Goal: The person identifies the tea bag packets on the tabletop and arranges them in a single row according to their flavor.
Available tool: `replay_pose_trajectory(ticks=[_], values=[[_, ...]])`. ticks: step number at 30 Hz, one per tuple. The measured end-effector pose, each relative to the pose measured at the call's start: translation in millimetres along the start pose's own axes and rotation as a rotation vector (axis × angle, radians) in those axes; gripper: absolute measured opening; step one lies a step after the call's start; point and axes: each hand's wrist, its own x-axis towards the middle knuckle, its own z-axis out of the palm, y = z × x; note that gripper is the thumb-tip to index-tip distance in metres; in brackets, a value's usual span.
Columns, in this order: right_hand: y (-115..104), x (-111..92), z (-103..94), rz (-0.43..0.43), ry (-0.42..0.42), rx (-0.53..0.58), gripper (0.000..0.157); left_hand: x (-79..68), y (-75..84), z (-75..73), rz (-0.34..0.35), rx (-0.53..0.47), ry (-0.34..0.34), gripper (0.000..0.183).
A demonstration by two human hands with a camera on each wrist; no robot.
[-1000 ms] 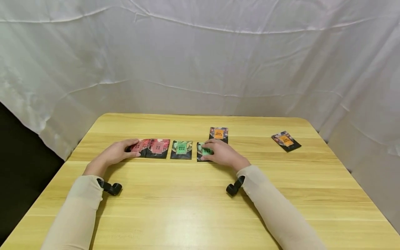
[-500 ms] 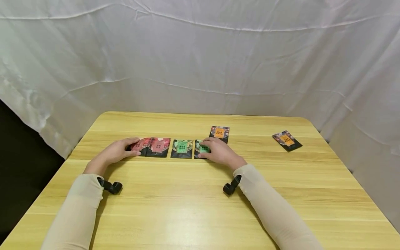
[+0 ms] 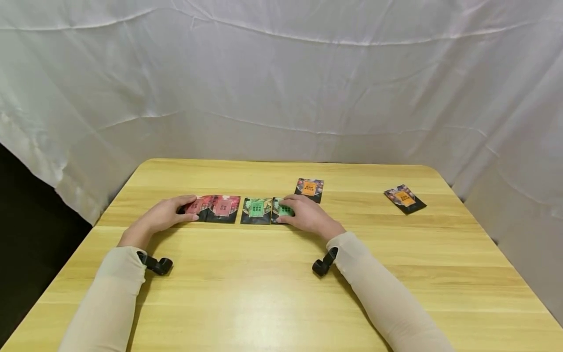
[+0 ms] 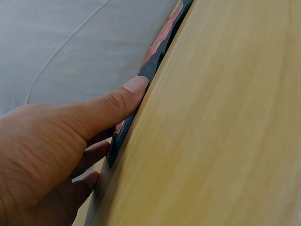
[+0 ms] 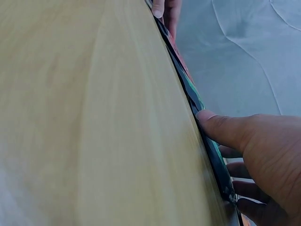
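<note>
On the wooden table (image 3: 264, 283), the left hand (image 3: 162, 215) holds the leftmost red sachet (image 3: 202, 207); the right hand (image 3: 309, 216) grips the right-hand green sachet (image 3: 283, 210), just beside its green twin (image 3: 256, 210). I'd say they're being lined up; next seems to call for a light leftward push.

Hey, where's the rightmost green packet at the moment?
In the head view, the rightmost green packet is near the centre, partly covered by the right hand. The other green packet lies just to its left, an orange packet beyond and right.
</note>
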Motion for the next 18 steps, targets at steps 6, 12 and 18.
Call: replay_pose_trajectory(ticks=[6, 12, 18], values=[[-1.5, -3.2, 2.9, -0.024, 0.015, 0.019, 0.060, -1.7, -2.6, 3.7, 0.008, -0.002, 0.000, 0.080], [1.1, -4.4, -2.0, -0.029, 0.062, 0.038, 0.057, -2.4, -3.6, 4.8, 0.006, -0.003, 0.000, 0.080], [12.5, -5.0, -18.2, -0.018, 0.063, 0.053, 0.058, 0.0, -0.8, 1.9, 0.009, -0.004, 0.003, 0.078]])
